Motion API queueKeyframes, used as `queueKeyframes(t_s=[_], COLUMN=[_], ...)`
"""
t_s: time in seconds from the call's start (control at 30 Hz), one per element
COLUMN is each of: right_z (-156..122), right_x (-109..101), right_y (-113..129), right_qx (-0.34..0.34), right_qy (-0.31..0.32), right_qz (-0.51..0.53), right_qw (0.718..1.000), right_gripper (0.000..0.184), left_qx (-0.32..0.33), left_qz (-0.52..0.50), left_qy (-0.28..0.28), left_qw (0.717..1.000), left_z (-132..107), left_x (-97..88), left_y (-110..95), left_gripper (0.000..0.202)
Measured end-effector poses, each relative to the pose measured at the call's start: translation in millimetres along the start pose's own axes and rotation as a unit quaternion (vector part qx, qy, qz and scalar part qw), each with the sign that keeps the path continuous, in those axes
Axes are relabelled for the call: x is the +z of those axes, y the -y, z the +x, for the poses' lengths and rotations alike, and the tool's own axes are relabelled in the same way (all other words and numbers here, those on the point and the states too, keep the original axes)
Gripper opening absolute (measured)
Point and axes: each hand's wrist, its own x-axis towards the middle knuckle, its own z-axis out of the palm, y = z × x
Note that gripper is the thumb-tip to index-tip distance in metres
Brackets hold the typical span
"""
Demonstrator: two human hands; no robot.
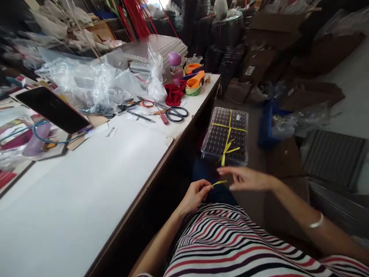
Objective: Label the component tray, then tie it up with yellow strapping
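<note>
My left hand (195,194) is closed in a pinch on a short piece of yellow ribbon (219,183), held low in front of my striped shirt. My right hand (245,178) hovers just to the right of it with fingers stretched out, a little blurred, holding nothing that I can see. Just beyond both hands lies a stack of clear plastic trays (226,134) tied crosswise with yellow ribbon, its bow hanging at the near edge.
A white table (95,181) runs along my left. On it lie black scissors (175,113), pliers, a red cloth (174,94), tape rolls (194,82), plastic bags (92,82) and a dark phone (52,108). Cardboard boxes and tray stacks crowd the floor to the right.
</note>
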Motion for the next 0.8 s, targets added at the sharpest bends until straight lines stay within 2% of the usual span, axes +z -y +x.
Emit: queueKeyframes(t_s=[0.03, 0.07, 0.1, 0.13, 0.2, 0.27, 0.33, 0.4, 0.5, 0.57, 0.67, 0.8], right_z=[-15, -24, -28, -26, -7, 30, 79, 130, 188, 207, 217, 232], right_x=[20, 39, 54, 67, 82, 87, 88, 91, 100, 107, 112, 107], right_y=[-18, -35, -50, -63, -82, -88, -80, -61, -30, -18, -19, -29], right_qx=[0.026, 0.044, 0.065, 0.078, 0.094, 0.096, 0.081, 0.053, 0.004, -0.019, -0.033, -0.06], right_qy=[0.026, 0.021, -0.008, -0.026, -0.06, -0.068, -0.059, -0.056, -0.109, -0.157, -0.19, -0.133], right_qz=[-0.007, -0.032, -0.067, -0.086, -0.116, -0.131, -0.137, -0.135, -0.118, -0.104, -0.097, -0.109], right_qw=[0.999, 0.998, 0.996, 0.993, 0.987, 0.984, 0.985, 0.988, 0.987, 0.982, 0.976, 0.983], right_gripper=[0.058, 0.047, 0.029, 0.018, 0.02, 0.021, 0.018, 0.017, 0.025, 0.033, 0.033, 0.03], left_qx=[-0.016, -0.03, -0.041, -0.047, -0.041, -0.028, -0.032, -0.053, -0.087, -0.113, -0.166, -0.192], left_qz=[-0.025, -0.055, -0.088, -0.121, -0.173, -0.193, -0.194, -0.186, -0.171, -0.162, -0.18, -0.205], left_qy=[0.005, 0.006, 0.001, -0.008, -0.031, -0.037, -0.024, -0.011, -0.023, -0.04, -0.075, -0.135], left_qw=[1.0, 0.998, 0.995, 0.991, 0.984, 0.98, 0.98, 0.981, 0.981, 0.979, 0.967, 0.95], left_z=[-4, -9, -14, -20, -35, -51, -67, -77, -81, -77, -62, -22], left_x=[3.7, 6.8, 9.1, 10.5, 11.3, 10.9, 11.2, 12.7, 15.0, 14.7, 8.7, -12.2], left_y=[0, -1, -3, -6, -12, -17, -19, -18, -5, 8, 31, 50], left_gripper=[0.041, 0.042, 0.042, 0.041, 0.039, 0.036, 0.034, 0.032, 0.03, 0.03, 0.034, 0.041])
